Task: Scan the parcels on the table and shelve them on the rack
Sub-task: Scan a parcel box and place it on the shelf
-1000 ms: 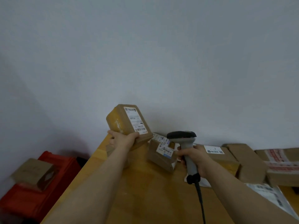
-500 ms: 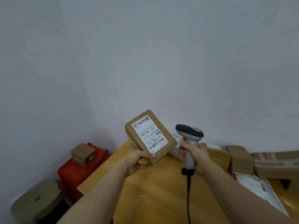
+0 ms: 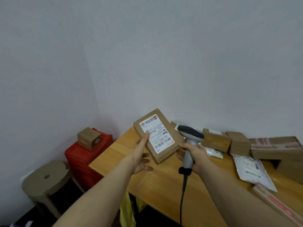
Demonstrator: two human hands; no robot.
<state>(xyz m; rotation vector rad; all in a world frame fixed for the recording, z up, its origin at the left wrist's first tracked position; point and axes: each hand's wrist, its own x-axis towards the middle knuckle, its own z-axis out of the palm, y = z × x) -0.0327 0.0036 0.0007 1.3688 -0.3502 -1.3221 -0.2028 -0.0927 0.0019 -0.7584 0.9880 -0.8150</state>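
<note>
Head view: the white label (image 3: pixel 157 134) on the held parcel (image 3: pixel 157 135) carries bar codes and, in large print, what reads as "507-P802" and "T70"; "P802" appears again in smaller print higher on the label, and an orange mark sits at its lower corner. The finer lines are too small to read. This parcel is a flat brown cardboard box, tilted, label side up toward the camera, raised above the left end of the wooden tabletop (image 3: pixel 114 154). The left hand (image 3: pixel 141 154) grips its left edge, thumb pressed on the label and fingers underneath. The right hand (image 3: pixel 193 155) is wrapped around the handle of a grey barcode scanner (image 3: pixel 190 136), whose dark head sits just right of the parcel; a fingertip of that hand touches the parcel's lower right corner. A black cable (image 3: pixel 182 195) hangs from the scanner's handle.

Right of the parcel, more brown boxes (image 3: pixel 237 143) crowd the tabletop against the wall, one with red-printed tape (image 3: pixel 277 145), along with a white mailer bag (image 3: pixel 252 172) bearing a printed label. Left of the tabletop stands a red crate (image 3: pixel 85 154) with a small cardboard box (image 3: pixel 89 138) on top, and a round brown stool (image 3: pixel 44 179) nearer the camera.
</note>
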